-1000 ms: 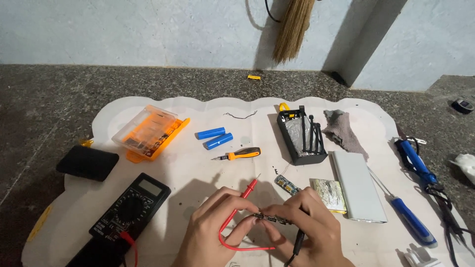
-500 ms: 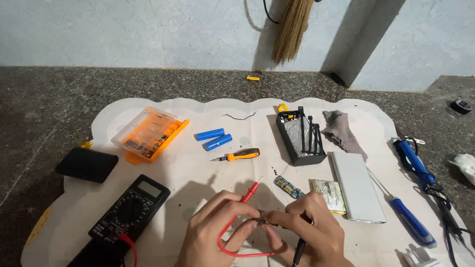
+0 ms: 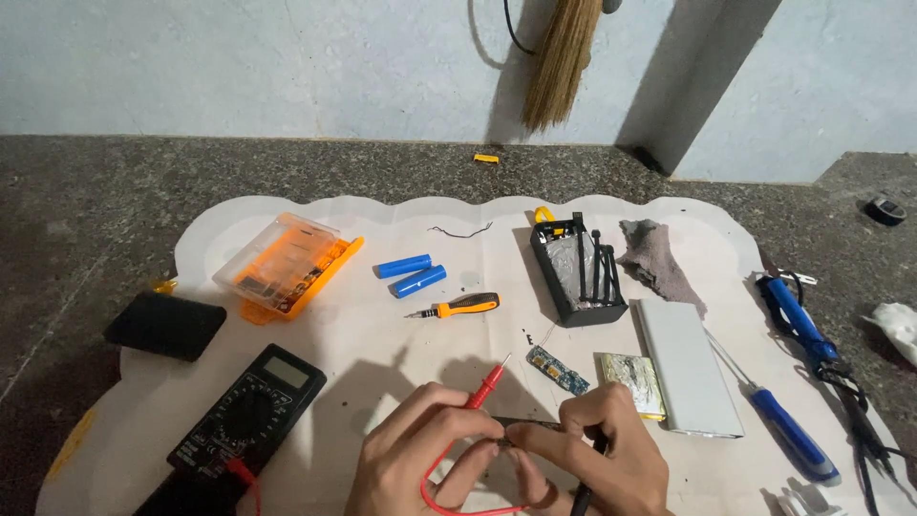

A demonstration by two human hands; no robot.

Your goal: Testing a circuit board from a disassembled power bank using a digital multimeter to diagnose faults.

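Low in view, left hand (image 3: 420,459) pinching red probe (image 3: 482,387), tip angled up and away. Right hand (image 3: 602,459) touching it fingertip to fingertip, closed on a small dark part (image 3: 525,423), black probe (image 3: 583,497) tucked beneath. Red lead (image 3: 439,483) looping under both. Just beyond: small blue circuit board (image 3: 557,370), foil-wrapped cell (image 3: 630,382), silver case (image 3: 688,368). Left on white mat (image 3: 382,334): black multimeter (image 3: 244,420). Farther out: orange-handled screwdriver (image 3: 454,308), two blue cells (image 3: 409,273), orange box (image 3: 287,266), black tray (image 3: 578,269).

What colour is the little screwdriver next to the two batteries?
The screwdriver has an orange and black handle, seen in the head view.
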